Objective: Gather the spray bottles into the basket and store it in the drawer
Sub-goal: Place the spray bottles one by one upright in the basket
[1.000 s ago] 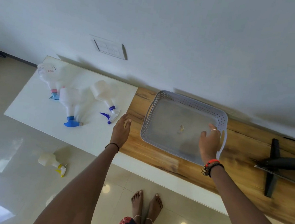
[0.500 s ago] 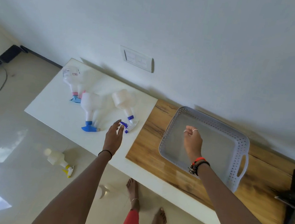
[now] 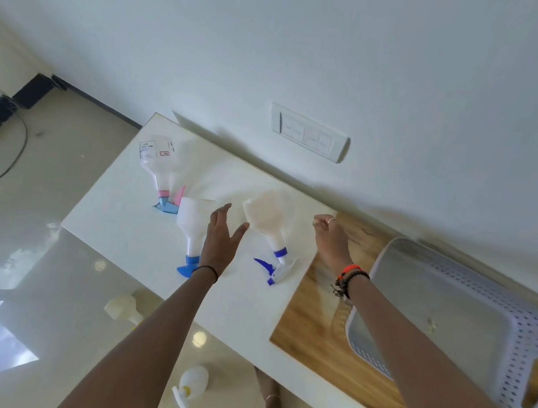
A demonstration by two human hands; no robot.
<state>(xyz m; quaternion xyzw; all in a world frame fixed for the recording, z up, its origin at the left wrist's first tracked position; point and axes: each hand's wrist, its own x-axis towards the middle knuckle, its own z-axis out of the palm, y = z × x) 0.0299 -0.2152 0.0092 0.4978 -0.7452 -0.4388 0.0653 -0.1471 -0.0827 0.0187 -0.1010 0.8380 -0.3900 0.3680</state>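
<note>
Fingers (image 3: 221, 213) of the left hand (image 3: 221, 243) are spreading wide, thumb splayed out, hovering between two spray bottles lying on the white top (image 3: 118, 220) and gripping neither. One bottle with a light blue trigger (image 3: 191, 225) is lying just beside the palm on its left; another with a dark blue collar and white nozzle (image 3: 267, 220) is lying just to its right. A third, labelled bottle with a pink collar (image 3: 156, 164) is resting farther back, near the wall. The right hand (image 3: 330, 241) is hanging over the seam where the white top is meeting the wooden counter (image 3: 314, 326), its fingers curling loosely inward and carrying nothing. The grey perforated basket (image 3: 526, 350) is sitting on the wood at the right, well apart from the bottles, holding no bottle; only a tiny speck is showing on its floor. Two more bottles are lying on the tiled floor below, one with a yellow part (image 3: 191, 384) and one partly hidden (image 3: 121, 308).
</note>
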